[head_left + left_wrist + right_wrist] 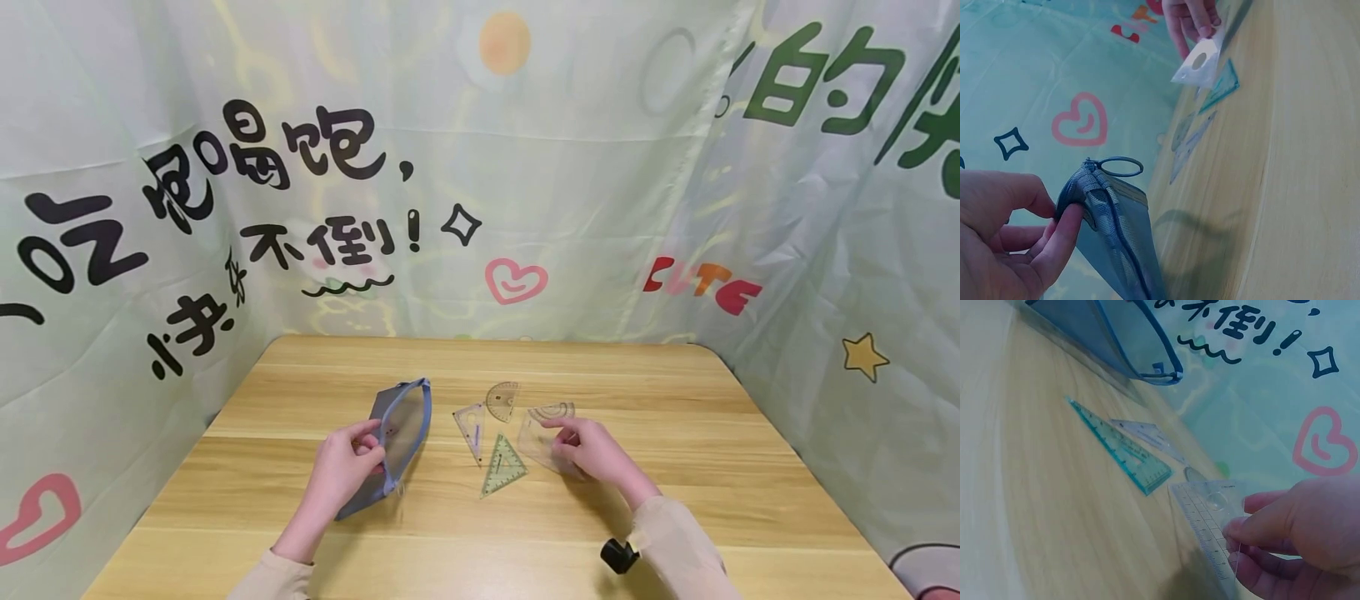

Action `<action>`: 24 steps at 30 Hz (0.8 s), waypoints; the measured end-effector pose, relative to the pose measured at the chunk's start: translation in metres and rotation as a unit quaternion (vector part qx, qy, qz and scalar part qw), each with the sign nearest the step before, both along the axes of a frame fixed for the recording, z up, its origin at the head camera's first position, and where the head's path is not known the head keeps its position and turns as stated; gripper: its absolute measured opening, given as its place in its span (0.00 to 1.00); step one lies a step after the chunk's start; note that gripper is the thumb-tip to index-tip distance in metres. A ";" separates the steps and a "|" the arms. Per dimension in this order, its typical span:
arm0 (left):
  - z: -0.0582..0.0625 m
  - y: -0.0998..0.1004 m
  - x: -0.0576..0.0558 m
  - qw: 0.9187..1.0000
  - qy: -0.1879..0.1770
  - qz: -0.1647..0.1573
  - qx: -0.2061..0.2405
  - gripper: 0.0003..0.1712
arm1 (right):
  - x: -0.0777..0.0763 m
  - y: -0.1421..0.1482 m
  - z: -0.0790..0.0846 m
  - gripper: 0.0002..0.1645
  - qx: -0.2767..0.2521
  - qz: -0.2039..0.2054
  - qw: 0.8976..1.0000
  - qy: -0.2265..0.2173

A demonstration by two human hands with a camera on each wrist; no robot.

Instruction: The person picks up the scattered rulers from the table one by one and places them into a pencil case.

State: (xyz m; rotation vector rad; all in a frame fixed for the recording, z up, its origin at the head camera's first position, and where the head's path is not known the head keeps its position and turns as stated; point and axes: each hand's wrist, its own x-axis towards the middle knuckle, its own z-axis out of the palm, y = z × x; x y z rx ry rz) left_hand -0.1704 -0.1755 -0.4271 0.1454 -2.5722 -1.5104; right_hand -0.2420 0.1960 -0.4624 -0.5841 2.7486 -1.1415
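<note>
My left hand [348, 458] pinches the edge of a blue zippered pouch [363, 506], whose mouth gapes toward the right in the head view. A ring pull [1121, 166] hangs at the zipper's end. Between thumb and fingers, my right hand [592, 450] holds a clear set square [1200, 515], lifted off the table, with a round hole and printed scales. Left of it lie a green set square [504, 468], a pale purple-tinted set square [471, 429] and a clear protractor [502, 402]. The inside of the pouch is only partly visible.
The pieces lie on a light wooden table [465, 550]. Printed cloth [600, 192] hangs around its back and sides. Near the right sleeve [678, 546] shows a small black object [618, 556].
</note>
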 end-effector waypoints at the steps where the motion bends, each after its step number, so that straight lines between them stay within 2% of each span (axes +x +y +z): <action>1: 0.000 0.000 0.000 1.000 0.001 0.000 -0.005 0.27 | -0.001 -0.001 0.001 0.26 0.000 -0.002 1.000 -0.001; 7: 0.001 0.000 -0.001 1.000 -0.002 -0.001 -0.015 0.26 | -0.003 -0.007 0.005 0.26 -0.015 -0.007 1.000 -0.003; 16: 0.001 0.001 0.000 1.000 -0.006 -0.004 -0.010 0.26 | -0.007 -0.022 0.007 0.28 -0.056 0.008 0.998 -0.020; 24: 0.001 0.000 0.000 0.999 0.005 -0.006 -0.034 0.26 | -0.010 -0.039 0.015 0.30 -0.088 0.011 0.995 -0.049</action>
